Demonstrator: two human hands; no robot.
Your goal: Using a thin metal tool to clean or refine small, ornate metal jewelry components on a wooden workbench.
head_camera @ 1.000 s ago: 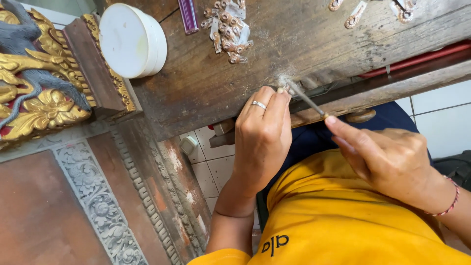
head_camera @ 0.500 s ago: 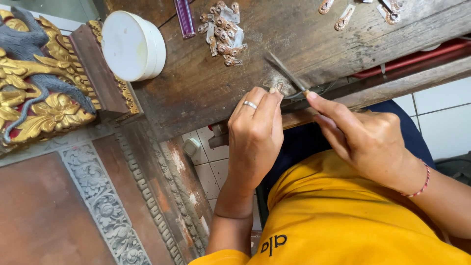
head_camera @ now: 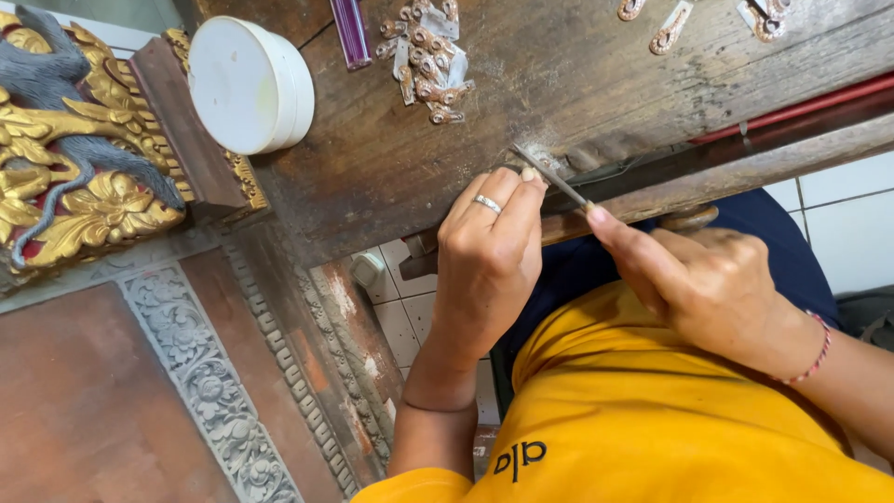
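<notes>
Head view, looking down over a worn wooden workbench [head_camera: 391,177]. Left to right: gilded carved ornament [head_camera: 84,186] at 9 o'clock; white round lidded container [head_camera: 247,84] at 11; purple rod [head_camera: 351,33] and a heap of small copper-toned metal pieces [head_camera: 426,61] at 12; more such pieces [head_camera: 670,26] at 1 o'clock.

Left hand [head_camera: 489,251], ring on one finger, sits at the bench edge near centre, fingers curled shut with tips pinched together on something small; the piece itself is hidden under the fingertips, cannot tell its shape. Right hand [head_camera: 708,284], at 3 o'clock, is closed around the handle end of a thin needle file [head_camera: 549,177], index finger stretched along the shaft. The file slants up toward 10 o'clock, its working length lying just beside, likely touching, the left fingertips, its tip past them on the bench.

Risk, as I judge it: the file sits very close to the pinching fingertips, so a slip off the small piece could scrape them, or flick the piece off the edge onto the tiled floor [head_camera: 400,307].
</notes>
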